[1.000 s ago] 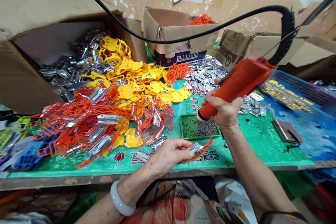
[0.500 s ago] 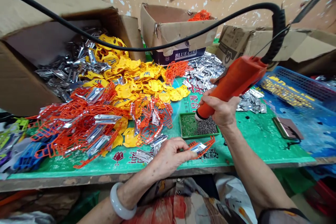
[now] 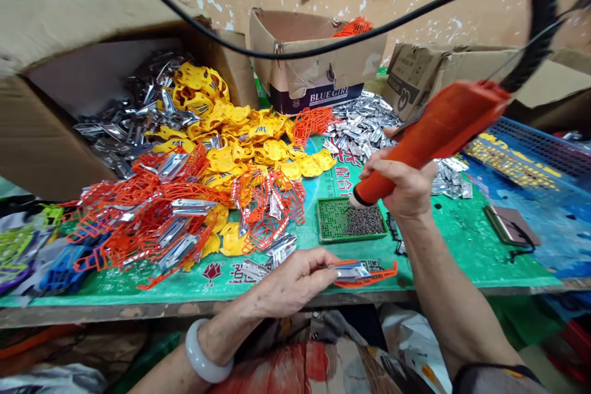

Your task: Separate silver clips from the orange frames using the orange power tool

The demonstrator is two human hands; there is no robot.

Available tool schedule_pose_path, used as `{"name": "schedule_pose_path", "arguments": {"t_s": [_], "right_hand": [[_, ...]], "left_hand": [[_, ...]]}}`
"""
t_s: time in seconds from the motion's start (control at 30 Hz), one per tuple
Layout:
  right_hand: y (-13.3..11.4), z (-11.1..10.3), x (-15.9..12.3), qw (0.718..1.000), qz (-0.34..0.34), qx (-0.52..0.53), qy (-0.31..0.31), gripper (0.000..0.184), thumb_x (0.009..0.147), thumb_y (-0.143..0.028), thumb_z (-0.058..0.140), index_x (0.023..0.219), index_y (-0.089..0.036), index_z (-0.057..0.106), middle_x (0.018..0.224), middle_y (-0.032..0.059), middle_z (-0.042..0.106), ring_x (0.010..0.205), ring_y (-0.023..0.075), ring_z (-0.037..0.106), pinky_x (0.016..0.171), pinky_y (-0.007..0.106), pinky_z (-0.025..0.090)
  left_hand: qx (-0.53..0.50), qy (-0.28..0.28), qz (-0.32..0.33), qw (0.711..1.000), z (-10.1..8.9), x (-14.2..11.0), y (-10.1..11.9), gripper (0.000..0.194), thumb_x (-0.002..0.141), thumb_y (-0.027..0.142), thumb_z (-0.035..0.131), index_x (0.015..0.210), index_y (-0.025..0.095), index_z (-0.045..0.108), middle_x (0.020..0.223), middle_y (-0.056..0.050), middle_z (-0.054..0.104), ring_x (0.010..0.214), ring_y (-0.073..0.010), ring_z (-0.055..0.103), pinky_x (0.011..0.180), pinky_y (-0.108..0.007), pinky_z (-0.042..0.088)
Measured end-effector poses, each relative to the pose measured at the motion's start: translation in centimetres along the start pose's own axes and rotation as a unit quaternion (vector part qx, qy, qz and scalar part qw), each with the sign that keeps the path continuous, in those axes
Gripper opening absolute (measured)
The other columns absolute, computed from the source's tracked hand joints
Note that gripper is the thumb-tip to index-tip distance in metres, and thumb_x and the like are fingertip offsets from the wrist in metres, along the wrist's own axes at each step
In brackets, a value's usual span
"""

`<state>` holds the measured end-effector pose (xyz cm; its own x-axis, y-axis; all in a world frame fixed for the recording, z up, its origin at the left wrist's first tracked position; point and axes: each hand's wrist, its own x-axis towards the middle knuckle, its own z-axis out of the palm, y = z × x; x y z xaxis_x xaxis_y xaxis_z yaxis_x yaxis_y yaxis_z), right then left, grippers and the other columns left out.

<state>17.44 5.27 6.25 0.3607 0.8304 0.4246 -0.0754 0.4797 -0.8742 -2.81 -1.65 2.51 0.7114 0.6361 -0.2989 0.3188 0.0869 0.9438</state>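
My left hand (image 3: 302, 280) pinches the left end of an orange plastic frame (image 3: 385, 273) with a shiny metal plate (image 3: 353, 269) lying on it, low over the table's front edge. My right hand (image 3: 406, 188) is wrapped round an orange-covered electric screwdriver (image 3: 447, 129), tilted with its pale nose down. That nose is at the green tray (image 3: 327, 236), over small dark screws (image 3: 366, 220); whether it touches them I cannot tell. Left of the tray lie loose metal plates (image 3: 281, 250) and a heap of orange frames (image 3: 152, 209), some with plates on them.
Yellow plastic parts (image 3: 258, 129) and metal plates (image 3: 364, 123) are piled behind. Cardboard boxes (image 3: 318, 64) line the wall. A blue basket (image 3: 554, 141) and a dark notebook (image 3: 512, 226) are on the right. A black cable (image 3: 286, 54) arches overhead from the screwdriver.
The orange frame in my left hand has shifted right and turned to lie flatter. My right hand and the screwdriver have moved slightly right, the tool leaning over more. The cable swung along.
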Motion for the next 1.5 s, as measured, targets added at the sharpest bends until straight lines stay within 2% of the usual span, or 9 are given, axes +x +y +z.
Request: {"name": "schedule_pose_path", "arguments": {"t_s": [0.1, 0.23, 0.37, 0.53, 0.9, 1.33, 1.5], "right_hand": [[-3.0, -0.1, 0.2, 0.999, -0.009, 0.047, -0.001, 0.033, 0.065, -0.016, 0.064, 0.097, -0.023, 0.061, 0.062, -0.0036, 0.056, 0.049, 0.0139, 0.055, 0.051, 0.032, 0.046], [-7.2, -0.2, -1.0, 0.997, -0.007, 0.079, -0.026, 0.033, 0.068, -0.016, 0.057, 0.099, -0.027, 0.061, 0.065, -0.0022, 0.055, 0.054, 0.0165, 0.055, 0.055, 0.035, 0.046], [-9.1, -0.2, -3.2, 0.992, 0.022, 0.089, -0.087, 0.04, 0.069, -0.022, 0.065, 0.108, -0.024, 0.058, 0.066, -0.0004, 0.058, 0.056, 0.0181, 0.056, 0.057, 0.037, 0.048], [-8.7, 0.2, -5.0, 0.981, 0.074, 0.107, -0.147, 0.049, 0.07, -0.026, 0.072, 0.115, -0.027, 0.055, 0.07, -0.0001, 0.06, 0.062, 0.018, 0.059, 0.064, 0.038, 0.051], [-7.8, 0.5, -5.7, 0.985, 0.069, 0.059, -0.148, 0.049, 0.07, -0.029, 0.072, 0.116, -0.028, 0.055, 0.068, -0.0009, 0.059, 0.06, 0.0165, 0.058, 0.063, 0.037, 0.053], [-7.7, 0.9, -5.6, 0.983, 0.095, 0.068, -0.144, 0.053, 0.068, -0.028, 0.074, 0.116, -0.026, 0.053, 0.069, -0.0009, 0.06, 0.06, 0.018, 0.06, 0.063, 0.037, 0.052], [-7.7, 0.8, -5.9, 0.986, 0.086, 0.0, -0.142, 0.055, 0.067, -0.04, 0.073, 0.117, -0.031, 0.051, 0.069, -0.0023, 0.058, 0.059, 0.0174, 0.058, 0.061, 0.037, 0.052]], "left_hand": [[-0.012, 0.02, -0.044, 0.999, 0.1, 0.2, -0.2, 0.031, 0.087, 0.039, 0.048, 0.084, 0.013, 0.065, 0.069, 0.002, 0.053, 0.062, -0.0101, 0.041, 0.056, -0.021, 0.029], [-0.021, 0.054, -0.054, 0.997, 0.1, 0.4, 0.0, 0.034, 0.086, 0.041, 0.047, 0.082, 0.013, 0.066, 0.066, 0.003, 0.049, 0.061, -0.0101, 0.037, 0.056, -0.021, 0.027], [-0.023, 0.051, -0.056, 0.997, 0.2, 0.5, 0.4, 0.03, 0.085, 0.037, 0.046, 0.08, 0.014, 0.065, 0.067, 0.003, 0.05, 0.062, -0.0108, 0.039, 0.057, -0.021, 0.029], [-0.034, 0.039, -0.067, 0.996, 0.5, 0.5, 0.7, 0.027, 0.082, 0.029, 0.043, 0.084, 0.014, 0.065, 0.068, 0.003, 0.051, 0.063, -0.011, 0.041, 0.06, -0.022, 0.031], [-0.057, 0.069, -0.073, 0.993, 0.9, 0.8, 0.5, 0.022, 0.08, 0.028, 0.045, 0.077, 0.013, 0.061, 0.067, 0.003, 0.05, 0.064, -0.0105, 0.041, 0.06, -0.022, 0.032], [-0.063, 0.08, -0.048, 0.994, 1.2, 0.8, -0.3, 0.021, 0.08, 0.028, 0.044, 0.078, 0.014, 0.06, 0.067, 0.003, 0.052, 0.064, -0.0107, 0.044, 0.063, -0.023, 0.035], [-0.056, 0.089, -0.046, 0.993, 1.3, 0.9, -0.4, 0.023, 0.08, 0.03, 0.046, 0.076, 0.014, 0.061, 0.067, 0.002, 0.053, 0.063, -0.0111, 0.045, 0.063, -0.023, 0.036]]}}
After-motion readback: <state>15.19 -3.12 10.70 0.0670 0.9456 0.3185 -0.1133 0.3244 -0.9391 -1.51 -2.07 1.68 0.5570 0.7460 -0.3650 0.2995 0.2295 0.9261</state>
